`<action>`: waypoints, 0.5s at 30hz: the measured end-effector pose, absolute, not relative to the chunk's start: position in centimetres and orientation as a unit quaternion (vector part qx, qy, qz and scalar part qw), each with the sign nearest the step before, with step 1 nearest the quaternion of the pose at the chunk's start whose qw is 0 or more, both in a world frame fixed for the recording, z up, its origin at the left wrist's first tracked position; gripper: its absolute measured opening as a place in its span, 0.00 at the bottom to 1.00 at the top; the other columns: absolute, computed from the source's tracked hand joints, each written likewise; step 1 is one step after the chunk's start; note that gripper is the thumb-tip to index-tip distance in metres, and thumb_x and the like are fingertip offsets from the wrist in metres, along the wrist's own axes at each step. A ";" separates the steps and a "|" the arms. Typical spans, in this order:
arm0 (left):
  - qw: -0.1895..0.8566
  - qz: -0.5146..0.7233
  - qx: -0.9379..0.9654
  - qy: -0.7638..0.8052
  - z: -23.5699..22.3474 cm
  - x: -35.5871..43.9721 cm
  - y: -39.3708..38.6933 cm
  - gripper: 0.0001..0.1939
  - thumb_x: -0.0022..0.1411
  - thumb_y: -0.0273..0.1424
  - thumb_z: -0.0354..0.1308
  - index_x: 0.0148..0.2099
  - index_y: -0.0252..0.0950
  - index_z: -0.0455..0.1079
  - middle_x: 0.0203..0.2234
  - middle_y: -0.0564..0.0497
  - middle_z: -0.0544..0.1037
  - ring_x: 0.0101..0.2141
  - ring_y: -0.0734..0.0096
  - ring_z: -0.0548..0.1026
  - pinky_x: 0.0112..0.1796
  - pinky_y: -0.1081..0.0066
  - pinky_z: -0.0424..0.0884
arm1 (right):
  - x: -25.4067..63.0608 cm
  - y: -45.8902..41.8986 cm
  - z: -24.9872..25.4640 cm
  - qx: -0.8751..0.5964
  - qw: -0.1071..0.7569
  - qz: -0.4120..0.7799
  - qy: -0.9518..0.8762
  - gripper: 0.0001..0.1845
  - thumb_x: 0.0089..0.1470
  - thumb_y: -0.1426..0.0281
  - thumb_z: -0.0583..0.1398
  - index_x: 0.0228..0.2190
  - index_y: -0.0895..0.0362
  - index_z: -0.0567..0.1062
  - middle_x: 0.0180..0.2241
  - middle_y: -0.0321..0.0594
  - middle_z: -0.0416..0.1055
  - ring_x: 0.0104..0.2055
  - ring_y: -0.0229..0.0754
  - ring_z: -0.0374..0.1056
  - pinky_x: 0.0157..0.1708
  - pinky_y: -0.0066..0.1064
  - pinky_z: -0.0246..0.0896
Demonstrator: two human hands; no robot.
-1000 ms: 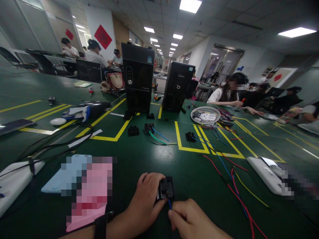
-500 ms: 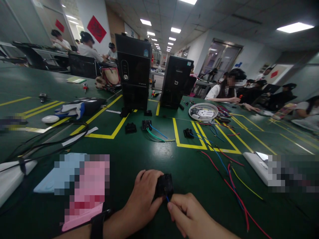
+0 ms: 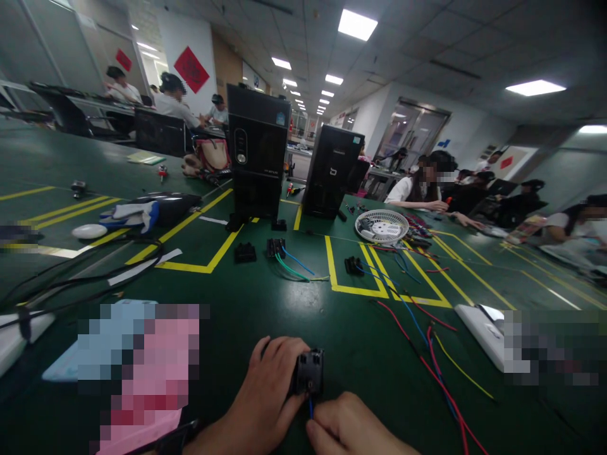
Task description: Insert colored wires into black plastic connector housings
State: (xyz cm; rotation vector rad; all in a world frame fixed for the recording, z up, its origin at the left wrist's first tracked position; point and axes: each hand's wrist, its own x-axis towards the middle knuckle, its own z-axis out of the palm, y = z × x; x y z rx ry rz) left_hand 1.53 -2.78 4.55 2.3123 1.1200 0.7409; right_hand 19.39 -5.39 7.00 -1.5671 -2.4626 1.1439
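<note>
On a glossy green workbench mat (image 3: pixel 360 354) marked with yellow tape lines, loose red, blue and yellow insulated wires (image 3: pixel 439 382) lie to the right of the hands. The left hand (image 3: pixel 263 395) curls closed around a black plastic connector block (image 3: pixel 310 373), held upright, while the right hand (image 3: pixel 351 426) pinches narrowly on a thin blue wire (image 3: pixel 310 408) running from the block's underside.
</note>
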 end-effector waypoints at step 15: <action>0.283 0.233 0.831 0.418 6.5 1.6 -2.7 0.26 0.50 0.21 0.53 0.51 0.44 0.59 0.48 0.52 0.70 0.52 0.58 0.63 0.56 0.52 0.50 | 19.8 -5.2 7.3 -0.505 0.041 0.406 -0.761 0.20 0.47 0.79 0.55 0.11 0.57 0.53 0.12 0.25 0.40 0.15 0.28 0.41 0.14 0.24 0.30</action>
